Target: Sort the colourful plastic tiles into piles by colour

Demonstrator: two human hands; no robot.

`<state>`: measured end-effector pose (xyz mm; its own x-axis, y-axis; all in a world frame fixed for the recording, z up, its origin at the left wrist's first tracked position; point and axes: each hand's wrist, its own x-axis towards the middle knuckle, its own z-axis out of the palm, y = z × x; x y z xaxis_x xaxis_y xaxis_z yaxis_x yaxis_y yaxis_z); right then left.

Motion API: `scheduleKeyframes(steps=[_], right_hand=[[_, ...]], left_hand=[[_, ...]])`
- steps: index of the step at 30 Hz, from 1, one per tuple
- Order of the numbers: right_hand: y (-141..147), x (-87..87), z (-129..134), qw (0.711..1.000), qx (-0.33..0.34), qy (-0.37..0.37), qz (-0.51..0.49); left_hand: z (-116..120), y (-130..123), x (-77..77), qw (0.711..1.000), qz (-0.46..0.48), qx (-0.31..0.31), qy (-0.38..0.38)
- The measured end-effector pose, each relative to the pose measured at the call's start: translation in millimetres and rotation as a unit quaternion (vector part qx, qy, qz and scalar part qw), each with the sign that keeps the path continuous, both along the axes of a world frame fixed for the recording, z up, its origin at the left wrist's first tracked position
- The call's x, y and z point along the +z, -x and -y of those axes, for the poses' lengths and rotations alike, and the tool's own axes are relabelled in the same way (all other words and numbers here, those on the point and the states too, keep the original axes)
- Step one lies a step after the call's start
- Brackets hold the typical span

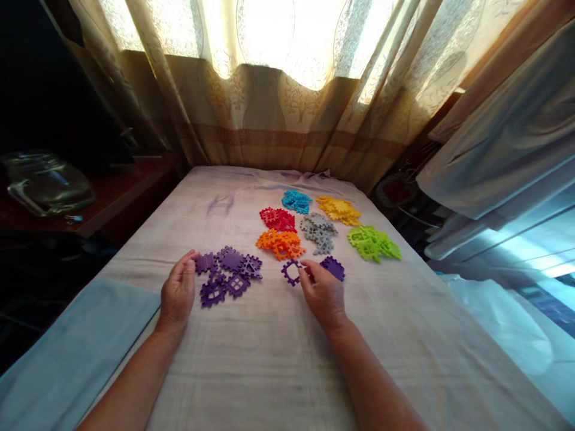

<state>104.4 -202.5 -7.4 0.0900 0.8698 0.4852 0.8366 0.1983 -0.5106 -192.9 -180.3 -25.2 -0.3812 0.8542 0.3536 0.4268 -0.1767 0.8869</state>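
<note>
Between its thumb and fingers, my right hand (324,292) pinches a purple square frame piece (286,274) with toothed edges and an open middle. Just behind that hand lies a solid purple interlocking tile (333,268), partly covered by it. My left hand (178,292) rests on its side at the left edge of a loose pile of purple interlocking tiles (231,260), fingers extended and nothing visibly held. Some tiles in this pile are solid, others have window-like openings. The fingertips are beside the leftmost purple tile; whether they touch it I cannot tell.
Sorted piles lie farther back: orange tiles (281,244), red tiles (278,219), blue tiles (296,202), grey tiles (318,232), yellow tiles (338,209) and green tiles (374,243). A pale cloth (251,365) covers the surface. A glass jar (45,182) lies at left; curtains (269,114) hang behind.
</note>
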Motion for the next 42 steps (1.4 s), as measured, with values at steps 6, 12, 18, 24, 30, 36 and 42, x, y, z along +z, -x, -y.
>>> scheduleKeyframes(steps=[6,12,18,24,30,36,42], right_hand=[[-33.3,-0.8,-5.9,0.994,-0.097,0.033,0.042],[-44.0,0.6,-7.8,0.991,-0.104,-0.016,0.085],[-10.5,0.0,-4.0,0.995,-0.005,-0.055,0.089],[45.3,-1.5,-4.6,0.988,0.101,-0.006,0.115],[65.8,-4.5,-11.0,0.983,0.088,0.075,0.143],[67.3,-7.8,-13.6,0.983,0.086,0.080,0.142],[42.4,-1.4,-8.4,0.994,0.056,0.025,0.089]], left_hand=[[1.0,-1.1,1.3,1.000,0.006,0.002,0.005],[0.3,-0.1,-0.7,1.000,0.007,0.004,0.005],[0.6,-1.5,0.0,1.000,0.009,0.004,0.004],[0.9,-1.3,1.9,1.000,0.002,0.000,0.005],[-0.2,0.0,-0.2,1.000,0.006,-0.003,0.009],[-0.8,0.5,-0.9,1.000,0.009,-0.004,0.011],[-0.9,1.5,-2.0,1.000,0.006,-0.004,0.012]])
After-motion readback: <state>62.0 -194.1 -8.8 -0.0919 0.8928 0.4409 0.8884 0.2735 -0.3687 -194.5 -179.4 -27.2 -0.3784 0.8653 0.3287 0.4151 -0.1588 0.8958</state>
